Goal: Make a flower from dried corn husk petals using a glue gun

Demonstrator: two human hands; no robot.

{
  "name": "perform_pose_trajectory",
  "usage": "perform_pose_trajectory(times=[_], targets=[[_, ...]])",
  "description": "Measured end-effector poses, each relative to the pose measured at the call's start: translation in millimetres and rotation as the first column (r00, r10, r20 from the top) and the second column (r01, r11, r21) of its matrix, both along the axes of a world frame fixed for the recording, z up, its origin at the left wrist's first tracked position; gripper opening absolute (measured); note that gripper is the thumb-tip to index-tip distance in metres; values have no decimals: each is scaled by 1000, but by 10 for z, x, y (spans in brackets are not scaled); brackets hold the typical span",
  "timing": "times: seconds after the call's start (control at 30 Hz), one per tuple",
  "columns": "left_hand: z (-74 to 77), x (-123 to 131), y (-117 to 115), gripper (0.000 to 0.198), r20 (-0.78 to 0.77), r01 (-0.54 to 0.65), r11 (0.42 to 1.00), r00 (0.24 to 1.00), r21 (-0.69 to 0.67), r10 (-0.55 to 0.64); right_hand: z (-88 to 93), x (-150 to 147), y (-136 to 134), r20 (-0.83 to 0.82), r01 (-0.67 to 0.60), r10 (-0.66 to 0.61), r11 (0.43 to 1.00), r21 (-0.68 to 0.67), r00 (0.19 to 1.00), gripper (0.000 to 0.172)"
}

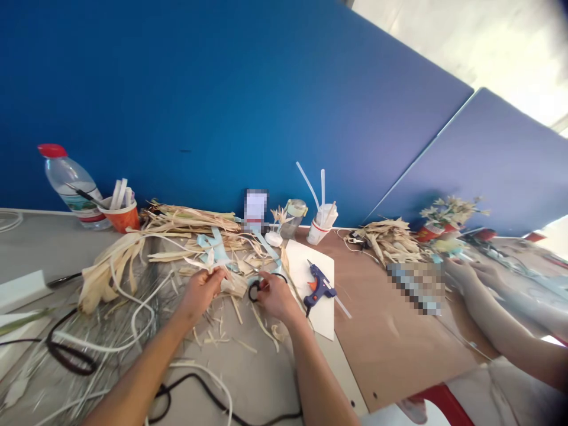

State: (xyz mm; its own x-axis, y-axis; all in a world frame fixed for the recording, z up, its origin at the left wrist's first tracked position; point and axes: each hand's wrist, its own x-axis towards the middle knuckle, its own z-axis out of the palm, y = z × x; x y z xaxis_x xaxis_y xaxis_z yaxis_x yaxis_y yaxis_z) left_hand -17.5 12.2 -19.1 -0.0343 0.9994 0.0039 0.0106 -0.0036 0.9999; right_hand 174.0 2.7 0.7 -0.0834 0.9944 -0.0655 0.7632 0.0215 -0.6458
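Observation:
My left hand (pixel 205 291) is closed in a pinch on a pale, dried corn husk piece, partly hidden by the fingers. To its right, my right hand (pixel 276 296) grips a pair of scissors by the black handles (pixel 253 291). The blades are too small to make out clearly. Both hands are low over the grey table, a short gap apart. Just beyond them lie light blue ribbon (pixel 215 247) and loose husk strips. Thin husk scraps (pixel 213 340) are scattered on the table below the hands.
A blue glue gun (pixel 320 285) rests on white card (pixel 326 328) at the right. Behind stand a phone (pixel 255 208), a bottle (pixel 73 183) and paper cups (pixel 320 229). Cables (pixel 133 340) and thin wires cover the left side. Another person's hands (pixel 465 275) work at far right.

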Motion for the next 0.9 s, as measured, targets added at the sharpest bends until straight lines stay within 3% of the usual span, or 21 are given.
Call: perform_pose_trajectory(times=[0.1, 0.23, 0.37, 0.53, 0.63, 0.73, 0.8, 0.9], targets=[[47, 17, -17, 38, -36, 0, 1000, 999, -4, 0, 45, 14, -22, -227, 37, -14, 994, 100, 974, 30], [96, 46, -63, 40, -101, 69, 998, 993, 10, -67, 69, -145, -89, -523, 36, 30, 993, 116, 852, 35], [56, 84, -87, 33, -210, 89, 995, 975, 48, -77, 39, -383, -161, -647, -41, 96, 994, 99, 757, 29], [50, 120, -108, 28, -314, 162, 973, 944, 162, -104, 3, -421, -157, -751, 20, -28, 1000, -20, 660, 15], [83, 116, -120, 26, -341, 169, 960, 936, 222, -86, 47, -328, -128, -787, 48, -51, 998, -27, 615, 11], [71, 91, -112, 26, -382, 136, 950, 924, 281, -20, 101, -247, -104, -890, 74, -91, 995, -65, 446, 15], [28, 72, -99, 26, -443, 175, 941, 896, 290, -30, 123, -212, -97, -943, 49, -131, 991, -122, 307, 18], [-53, 52, -84, 28, -538, 281, 926, 836, 253, -107, 144, -178, -104, -964, -61, -153, 984, -170, 216, 21]])
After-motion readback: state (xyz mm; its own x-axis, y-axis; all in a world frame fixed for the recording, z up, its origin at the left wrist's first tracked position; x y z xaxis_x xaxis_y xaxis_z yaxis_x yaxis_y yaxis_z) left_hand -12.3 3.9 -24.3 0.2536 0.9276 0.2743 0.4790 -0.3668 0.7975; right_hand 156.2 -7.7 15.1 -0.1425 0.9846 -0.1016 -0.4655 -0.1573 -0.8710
